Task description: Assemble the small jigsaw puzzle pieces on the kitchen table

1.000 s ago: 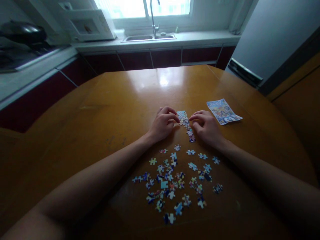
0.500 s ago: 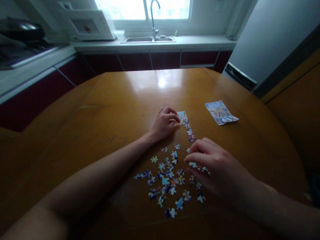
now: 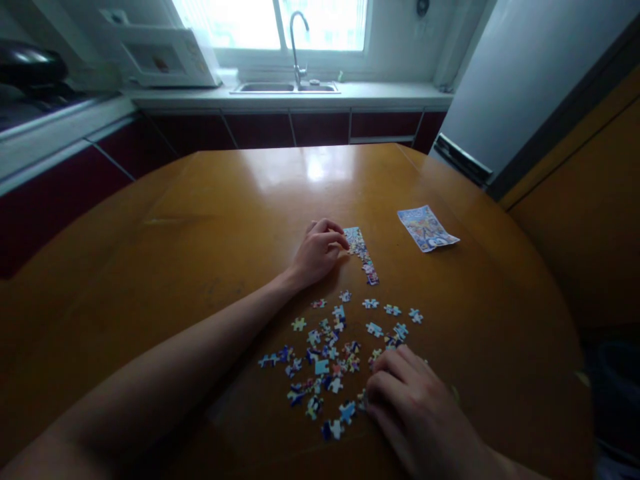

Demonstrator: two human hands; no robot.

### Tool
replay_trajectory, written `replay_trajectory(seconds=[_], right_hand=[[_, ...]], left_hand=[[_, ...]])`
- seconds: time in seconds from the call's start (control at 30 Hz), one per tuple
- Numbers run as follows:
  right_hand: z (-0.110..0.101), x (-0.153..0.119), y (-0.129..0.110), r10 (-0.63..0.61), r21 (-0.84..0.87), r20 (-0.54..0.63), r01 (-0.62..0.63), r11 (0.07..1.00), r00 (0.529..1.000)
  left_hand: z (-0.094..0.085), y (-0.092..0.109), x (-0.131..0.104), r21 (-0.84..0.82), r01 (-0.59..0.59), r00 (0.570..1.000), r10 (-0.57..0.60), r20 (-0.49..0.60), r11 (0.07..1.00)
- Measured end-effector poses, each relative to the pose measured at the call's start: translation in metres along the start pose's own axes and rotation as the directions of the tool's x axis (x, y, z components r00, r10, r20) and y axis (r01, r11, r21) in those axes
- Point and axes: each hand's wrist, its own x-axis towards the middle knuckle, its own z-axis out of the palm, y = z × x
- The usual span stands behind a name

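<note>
My left hand (image 3: 320,252) rests on the table at the left edge of a partly joined jigsaw puzzle (image 3: 356,243). Its fingers are bent and apart, the tips touching the puzzle's side. Nearer to me lie several loose puzzle pieces (image 3: 321,367), blue, yellow and multicoloured, some overlapping. At the right side of this pile, my right hand (image 3: 417,410) is low over the table, thumb and fingers pinched at a puzzle piece (image 3: 363,400) that shows partly beside the fingertips. The hand hides the pieces beneath it.
A creased printed picture sheet (image 3: 427,228) lies on the wooden table (image 3: 200,220), right of the puzzle. Beyond the table are a counter with a sink (image 3: 265,88) and faucet, a stove with a dark pan (image 3: 30,63) at left, and a fridge (image 3: 520,87) at right.
My right hand has come down and toward me, from above the upper right pieces to the pile's lower right. Pieces it covered now show. My left hand stays at the puzzle; the view has shifted slightly.
</note>
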Motion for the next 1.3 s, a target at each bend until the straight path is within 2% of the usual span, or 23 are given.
replay_trajectory(seconds=[0.13,0.23,0.33,0.43,0.53,0.63,0.8,1.0,1.3], right_hand=[[-0.008,0.007,-0.001,-0.025,0.219,0.053,0.013,0.976,0.998],[-0.024,0.029,0.001,0.059,0.386,0.055,-0.075,0.919,0.997],[-0.043,0.070,0.014,0.141,0.438,-0.079,-0.093,0.894,0.987],[-0.053,0.121,0.039,0.192,0.499,-0.221,-0.058,0.864,0.956],[-0.051,0.162,0.069,0.215,0.522,-0.315,-0.020,0.852,0.925],[-0.041,0.184,0.092,0.234,0.541,-0.343,-0.013,0.841,0.910],[-0.031,0.189,0.108,0.220,0.518,-0.366,0.002,0.856,0.904],[-0.029,0.184,0.105,0.147,0.497,-0.295,0.020,0.868,0.944],[-0.031,0.184,0.103,0.102,0.505,-0.243,0.036,0.863,0.965]], left_hand=[[-0.001,-0.001,0.001,-0.004,0.004,1.000,-0.004,0.000,1.000],[-0.001,0.000,0.001,-0.002,0.006,1.000,-0.006,-0.006,1.000],[-0.003,0.002,0.002,0.023,0.008,1.000,-0.008,-0.012,1.000],[-0.005,0.004,0.002,0.038,0.002,1.000,-0.001,-0.021,0.999],[-0.006,0.005,0.002,0.034,-0.015,1.000,0.015,-0.021,0.999],[-0.006,0.004,0.003,0.009,-0.021,0.999,0.021,-0.037,1.000],[-0.005,0.005,0.002,0.009,-0.059,0.997,0.059,-0.052,0.998],[-0.007,0.007,0.000,0.032,-0.126,0.991,0.127,-0.040,0.992],[-0.010,0.012,0.000,-0.021,-0.196,0.981,0.196,-0.006,0.980]])
